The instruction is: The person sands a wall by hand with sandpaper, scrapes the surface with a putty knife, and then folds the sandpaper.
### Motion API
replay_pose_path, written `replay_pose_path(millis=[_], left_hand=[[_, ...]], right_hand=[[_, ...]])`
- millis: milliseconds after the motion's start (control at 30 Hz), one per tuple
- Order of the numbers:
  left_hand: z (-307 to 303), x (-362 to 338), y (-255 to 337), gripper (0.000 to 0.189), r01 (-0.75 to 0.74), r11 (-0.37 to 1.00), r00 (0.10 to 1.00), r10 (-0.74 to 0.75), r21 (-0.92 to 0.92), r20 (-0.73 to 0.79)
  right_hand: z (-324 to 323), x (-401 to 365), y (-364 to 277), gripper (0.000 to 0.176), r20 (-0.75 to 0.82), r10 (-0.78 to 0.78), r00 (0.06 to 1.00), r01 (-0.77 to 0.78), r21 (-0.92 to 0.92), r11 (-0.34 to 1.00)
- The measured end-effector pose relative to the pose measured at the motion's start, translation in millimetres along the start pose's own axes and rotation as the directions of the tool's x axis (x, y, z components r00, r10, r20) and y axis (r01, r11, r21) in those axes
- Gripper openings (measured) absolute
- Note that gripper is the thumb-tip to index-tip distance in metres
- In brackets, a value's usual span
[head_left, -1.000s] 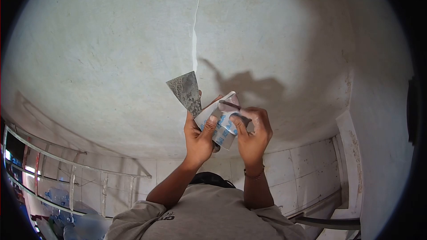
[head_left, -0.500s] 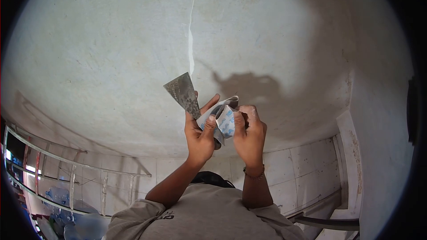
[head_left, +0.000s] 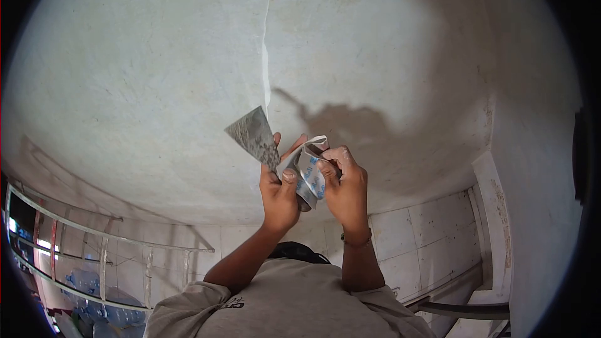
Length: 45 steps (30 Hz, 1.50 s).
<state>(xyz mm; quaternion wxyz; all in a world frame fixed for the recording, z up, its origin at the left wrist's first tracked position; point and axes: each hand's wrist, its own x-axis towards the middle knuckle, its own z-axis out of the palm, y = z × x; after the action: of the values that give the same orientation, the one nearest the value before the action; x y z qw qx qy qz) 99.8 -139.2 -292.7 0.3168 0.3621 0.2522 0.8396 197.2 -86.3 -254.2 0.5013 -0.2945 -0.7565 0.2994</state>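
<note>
My left hand is closed around a putty knife, whose wide, stained blade points up and to the left. Its thumb also presses on a folded piece of sandpaper, white-backed with blue print and dark on the inner side. On the paper's right edge, my right hand pinches with thumb and fingers. The knife's handle is mostly hidden by the left hand and the paper. Behind both hands, a white line of filler runs up the pale wall.
A metal ladder-like frame stands at lower left, with clear plastic bottles behind it. White tiles line the wall's base. A dark curved bar is at lower right, near the wall corner.
The sandpaper has been turned and folded a little further between my hands. My right hand has moved slightly left, and the putty knife has shifted slightly left and down.
</note>
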Motion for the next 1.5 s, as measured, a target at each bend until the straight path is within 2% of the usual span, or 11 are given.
replay_pose_path(millis=[100,233,333,500,633,767,867,933,1067,1300,1500], left_hand=[[-0.7,3.9,8.8,0.081,-0.071,0.986,0.989,0.051,0.149,0.136],[-3.0,2.4,23.3,0.084,0.02,0.964,0.995,-0.046,0.264,0.091],[-4.1,2.8,20.5,0.075,0.001,0.977,1.0,-0.005,0.213,0.016],[0.1,1.2,25.4,0.058,0.001,0.983,0.999,0.009,0.181,-0.052],[2.9,-1.4,21.6,0.061,0.052,0.982,0.988,-0.025,0.182,-0.15],[3.2,-5.7,15.0,0.066,0.038,0.999,0.972,-0.029,0.036,-0.233],[-3.0,-4.7,15.1,0.068,0.037,0.999,0.984,-0.032,0.029,-0.176],[-5.6,-2.8,19.4,0.068,0.156,0.988,0.976,-0.154,0.003,-0.157],[-5.2,-1.1,22.0,0.065,0.19,0.982,0.972,-0.189,-0.006,-0.136],[-8.9,-3.2,22.4,0.05,0.126,0.969,0.977,-0.084,0.214,-0.198],[-12.3,0.3,26.0,0.034,0.096,0.982,0.944,-0.038,0.161,-0.328]], right_hand=[[6.1,0.3,1.3,0.012,0.02,-0.07,0.997,0.069,0.021,0.997],[14.4,-1.2,-6.6,0.011,0.018,-0.065,0.998,0.065,0.032,0.997],[20.0,-2.7,-0.9,0.017,0.006,-0.013,1.0,0.011,0.316,0.949],[27.7,-8.7,1.1,0.017,-0.108,-0.044,0.993,0.069,0.244,0.967],[29.6,-13.6,1.9,0.017,-0.287,-0.104,0.952,0.156,0.165,0.974],[24.0,-6.8,2.0,0.017,-0.301,-0.124,0.945,0.165,0.113,0.98],[21.4,-11.1,9.3,0.012,-0.181,0.016,0.983,0.069,0.454,0.888],[15.3,-8.4,6.3,0.012,-0.152,0.023,0.988,0.049,0.452,0.891],[15.8,-1.8,3.4,0.012,-0.172,0.019,0.985,0.055,0.413,0.909],[18.3,-3.7,-3.9,0.017,-0.054,-0.016,0.998,0.026,0.185,0.982],[28.9,-8.4,-0.3,0.016,0.038,-0.05,0.998,0.036,0.3,0.953]])
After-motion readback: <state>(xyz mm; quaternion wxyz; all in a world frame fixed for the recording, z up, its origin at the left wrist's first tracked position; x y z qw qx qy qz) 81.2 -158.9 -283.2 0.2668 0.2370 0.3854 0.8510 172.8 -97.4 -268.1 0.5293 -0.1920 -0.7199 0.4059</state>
